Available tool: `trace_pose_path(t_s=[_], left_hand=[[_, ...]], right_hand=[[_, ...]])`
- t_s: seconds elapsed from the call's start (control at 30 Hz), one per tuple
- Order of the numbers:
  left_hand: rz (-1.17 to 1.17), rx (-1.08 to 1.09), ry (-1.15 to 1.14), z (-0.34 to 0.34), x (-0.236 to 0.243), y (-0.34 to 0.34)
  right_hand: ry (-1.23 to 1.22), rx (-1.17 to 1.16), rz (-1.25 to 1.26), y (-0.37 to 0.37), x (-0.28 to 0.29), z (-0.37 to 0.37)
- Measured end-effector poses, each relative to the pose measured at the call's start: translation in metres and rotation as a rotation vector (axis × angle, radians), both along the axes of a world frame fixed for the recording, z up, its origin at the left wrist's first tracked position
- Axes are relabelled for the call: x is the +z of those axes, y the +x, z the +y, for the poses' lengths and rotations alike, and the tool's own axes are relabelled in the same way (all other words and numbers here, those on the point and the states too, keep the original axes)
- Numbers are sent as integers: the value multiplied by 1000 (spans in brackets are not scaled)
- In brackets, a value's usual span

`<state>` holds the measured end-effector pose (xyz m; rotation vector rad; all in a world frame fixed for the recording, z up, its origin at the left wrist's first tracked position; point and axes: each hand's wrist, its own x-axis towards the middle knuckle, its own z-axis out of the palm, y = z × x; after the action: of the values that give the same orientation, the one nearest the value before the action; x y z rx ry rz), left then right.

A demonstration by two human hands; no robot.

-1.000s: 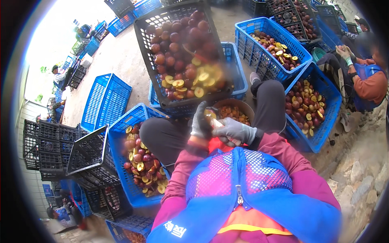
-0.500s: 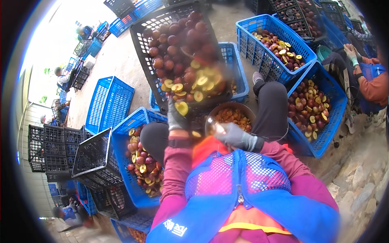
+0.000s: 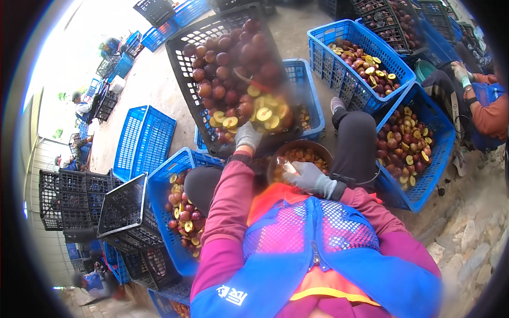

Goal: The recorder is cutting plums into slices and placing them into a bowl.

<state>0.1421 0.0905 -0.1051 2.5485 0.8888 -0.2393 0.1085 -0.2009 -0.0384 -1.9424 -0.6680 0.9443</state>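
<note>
Plums (image 3: pixel 233 97) could spill if the left hand (image 3: pixel 248 137), opening and hold indiscernible, jars the black crate (image 3: pixel 183 74); right hand (image 3: pixel 313 178) curls around a pale object (image 3: pixel 289 167).

a fruit-processing workplace: blue crates (image 3: pixel 339 70), halved fruit (image 3: pixel 263 113), seated co-worker (image 3: pixel 488 115)

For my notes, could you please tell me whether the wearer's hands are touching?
Apart: the head view shows the left hand at the black crate and the right hand at the bowl, a clear gap between.
</note>
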Motion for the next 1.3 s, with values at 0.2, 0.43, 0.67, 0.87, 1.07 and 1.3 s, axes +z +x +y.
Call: trace_pose_path(t_s=[0.2,0.43,0.67,0.87,1.07,1.3], left_hand=[[15,-200,-26,19,1,5],[-141,67,-603,-6,55,-13],[-813,14,-1404,-75,98,-95],[-723,250,-1608,-85,88,-122],[-744,-182,-655,-90,89,-126],[-786,-208,-716,-89,79,-128]], right_hand=[[166,-33,-73,2,-33,8],[275,-217,-22,19,-19,21],[162,-88,-459,17,7,31],[171,42,-697,9,25,23],[187,32,-634,-6,48,23],[135,51,-629,-8,54,20]])
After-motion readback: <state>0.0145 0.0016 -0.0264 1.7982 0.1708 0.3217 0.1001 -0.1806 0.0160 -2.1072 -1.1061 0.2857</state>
